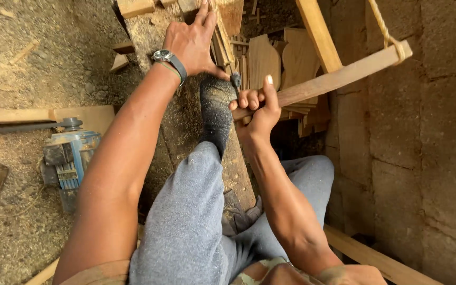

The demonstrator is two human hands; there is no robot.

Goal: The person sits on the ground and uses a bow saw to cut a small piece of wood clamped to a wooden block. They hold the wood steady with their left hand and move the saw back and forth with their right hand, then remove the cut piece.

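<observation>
My right hand [257,105] is closed around the lower end of a wooden frame saw's side bar [344,74], which slants up to the right with a twisted cord [383,26] at its top. My left hand [191,42], a watch on its wrist, presses flat on a thin wooden piece [222,45] lying on a sawdust-covered plank [178,116]. My foot in a dark dusty sock [215,111] rests on the plank just below both hands. The saw blade is mostly hidden behind my hands.
Cut wooden blanks [281,60] are stacked behind the plank. A blue electric power tool [69,158] lies on the sawdust floor at the left, beside a long board [17,116]. A block wall [423,148] rises on the right. Wood scraps litter the ground.
</observation>
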